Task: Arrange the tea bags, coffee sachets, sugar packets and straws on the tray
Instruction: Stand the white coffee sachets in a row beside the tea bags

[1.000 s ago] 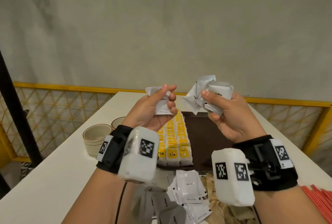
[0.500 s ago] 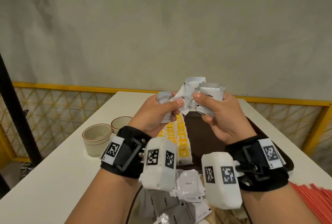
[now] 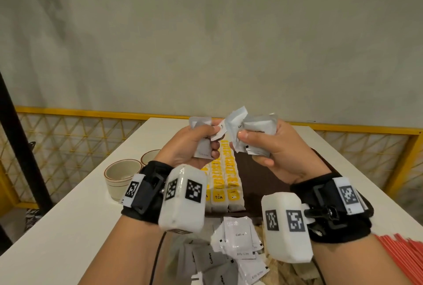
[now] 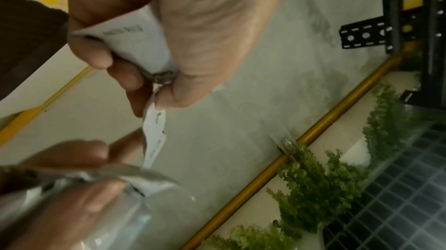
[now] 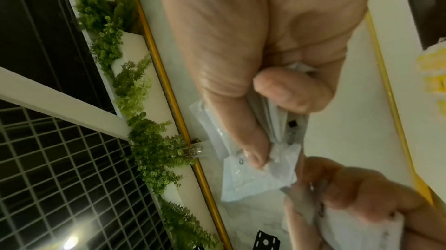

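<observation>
Stretching away from the head camera, a white tabletop [image 3: 68,227] meets a grey wall [image 3: 206,33] behind a yellow railing [image 3: 75,114]. On the dark tray [image 3: 254,170] lie rows of yellow tea bags [image 3: 225,177]; loose coffee sachets [image 3: 239,236], red straws [image 3: 402,252] and two cups [image 3: 122,176] sit around it. Each hand's grip is closed on raised sachets: left hand [image 3: 190,147], right hand [image 3: 281,149]. Left wrist view shows fingers [image 4: 96,57] pinching a sachet [image 4: 135,44]. Right wrist view adds green ferns [image 5: 154,147].

We cannot count the sachets [image 3: 256,129] bunched in our right hand [image 3: 281,149]. Our wrists hide part of the tray [image 3: 254,170], and the straws [image 3: 402,252] are cut off at the edge.
</observation>
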Tool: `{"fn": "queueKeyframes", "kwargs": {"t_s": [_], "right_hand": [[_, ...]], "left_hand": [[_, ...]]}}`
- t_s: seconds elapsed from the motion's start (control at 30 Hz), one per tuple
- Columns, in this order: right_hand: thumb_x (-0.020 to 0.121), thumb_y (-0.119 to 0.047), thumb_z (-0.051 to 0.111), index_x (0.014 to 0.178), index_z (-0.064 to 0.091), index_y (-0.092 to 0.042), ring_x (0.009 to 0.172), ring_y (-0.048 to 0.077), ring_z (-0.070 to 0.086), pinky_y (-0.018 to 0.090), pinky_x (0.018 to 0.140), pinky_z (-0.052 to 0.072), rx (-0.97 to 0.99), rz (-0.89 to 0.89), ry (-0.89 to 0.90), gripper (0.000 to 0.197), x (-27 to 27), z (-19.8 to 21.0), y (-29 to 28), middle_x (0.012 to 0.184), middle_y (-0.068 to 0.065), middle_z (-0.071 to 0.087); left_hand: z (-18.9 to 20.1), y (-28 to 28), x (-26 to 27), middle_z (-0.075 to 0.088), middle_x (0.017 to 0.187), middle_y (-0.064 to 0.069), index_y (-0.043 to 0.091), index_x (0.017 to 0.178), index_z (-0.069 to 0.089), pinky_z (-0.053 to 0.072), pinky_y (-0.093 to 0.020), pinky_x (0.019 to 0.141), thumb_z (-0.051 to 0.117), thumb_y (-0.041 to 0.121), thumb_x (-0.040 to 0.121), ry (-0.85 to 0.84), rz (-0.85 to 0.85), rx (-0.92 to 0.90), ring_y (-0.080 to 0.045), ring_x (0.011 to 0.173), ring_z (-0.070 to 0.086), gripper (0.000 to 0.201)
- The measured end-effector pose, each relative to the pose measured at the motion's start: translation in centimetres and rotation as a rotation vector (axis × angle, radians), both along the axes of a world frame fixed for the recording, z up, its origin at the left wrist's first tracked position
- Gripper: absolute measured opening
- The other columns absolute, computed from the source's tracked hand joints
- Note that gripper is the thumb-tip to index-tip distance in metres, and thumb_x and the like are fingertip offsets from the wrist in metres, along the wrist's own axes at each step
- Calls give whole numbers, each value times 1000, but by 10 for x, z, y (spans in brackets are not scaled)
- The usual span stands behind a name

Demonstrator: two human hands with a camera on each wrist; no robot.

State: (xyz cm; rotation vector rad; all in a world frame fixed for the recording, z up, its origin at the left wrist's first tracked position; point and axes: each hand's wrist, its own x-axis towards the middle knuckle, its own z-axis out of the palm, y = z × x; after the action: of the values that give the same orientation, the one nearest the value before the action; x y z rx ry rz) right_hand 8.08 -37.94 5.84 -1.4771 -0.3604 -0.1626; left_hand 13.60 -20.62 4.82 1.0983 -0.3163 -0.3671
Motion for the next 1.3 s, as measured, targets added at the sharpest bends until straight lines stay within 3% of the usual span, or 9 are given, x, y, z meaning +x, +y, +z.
{"fn": "queueKeyframes", "kwargs": {"t_s": [0.07, 0.13, 0.27, 0.53, 0.67, 0.8, 0.97, 1.13, 1.3], "right_hand": [[81, -7, 66, 102, 65, -1, 46, 8, 42, 16, 34, 28, -29, -29, -43, 22, -2, 2, -1, 98, 28, 62], [83, 0, 65, 105, 66, -7, 48, 9, 44, 18, 34, 30, -121, -72, -57, 23, -4, 3, -4, 108, 13, 68], [85, 2, 64, 99, 66, -6, 45, 9, 46, 17, 34, 31, -251, -53, -9, 17, -4, 0, -6, 67, 0, 65], [84, -2, 67, 102, 63, 4, 46, 10, 46, 17, 33, 30, -253, -26, 119, 19, 0, -2, -13, 69, 6, 64], [84, -1, 65, 106, 61, 6, 47, 8, 50, 15, 33, 30, -203, 29, 175, 23, 0, -3, -8, 75, 11, 63], [82, -5, 61, 118, 57, 3, 64, 10, 63, 12, 33, 29, 185, 61, 232, 37, 3, -4, 3, 78, 13, 66], [72, -10, 68, 119, 58, -1, 59, 10, 59, 12, 31, 30, 308, 63, 266, 49, 6, -8, 21, 90, 16, 64], [72, -9, 69, 118, 59, 2, 66, 15, 57, 12, 32, 28, 258, -5, 237, 48, 5, -5, 21, 98, 23, 63], [73, -8, 68, 114, 59, 1, 70, 15, 66, 13, 32, 26, 277, -106, 139, 43, -2, 9, 1, 88, 15, 67]], "left_hand": [[-2, 1, 3, 48, 66, -3, 10, 90, 61, 38, -21, 45, 48, 2, 92, -51, 38, 75, -12, 52, 44, 15], [-4, 1, 4, 46, 64, -2, 9, 90, 62, 37, -21, 46, 48, 0, 92, -133, 65, 157, -11, 52, 43, 18], [-5, -2, 4, 49, 67, -4, -1, 111, 62, 34, -20, 48, 44, -1, 92, -222, 31, 197, -11, 55, 42, 26], [-8, 16, 10, 59, 73, -3, 18, 95, 71, 36, -23, 52, 69, 16, 84, -507, 149, 565, -19, 65, 43, 12], [-6, 13, 8, 51, 83, -13, 12, 100, 69, 35, -26, 59, 66, 28, 86, -367, -31, 277, -20, 67, 43, 22], [-7, 0, 6, 59, 77, 2, 11, 108, 62, 38, -17, 49, 76, 45, 63, -286, -59, -139, -5, 57, 45, 58], [-11, -21, 0, 63, 88, -3, 10, 115, 56, 51, -24, 62, 75, 29, 75, -328, 92, -153, -14, 74, 60, 48], [-11, -29, 1, 63, 89, -7, 13, 98, 58, 52, -31, 69, 49, 51, 82, -159, 191, -264, -20, 81, 61, 42], [-6, -16, 6, 57, 66, -1, 13, 78, 58, 47, -24, 54, 38, 68, 84, 47, 40, -402, -15, 63, 59, 58]]}}
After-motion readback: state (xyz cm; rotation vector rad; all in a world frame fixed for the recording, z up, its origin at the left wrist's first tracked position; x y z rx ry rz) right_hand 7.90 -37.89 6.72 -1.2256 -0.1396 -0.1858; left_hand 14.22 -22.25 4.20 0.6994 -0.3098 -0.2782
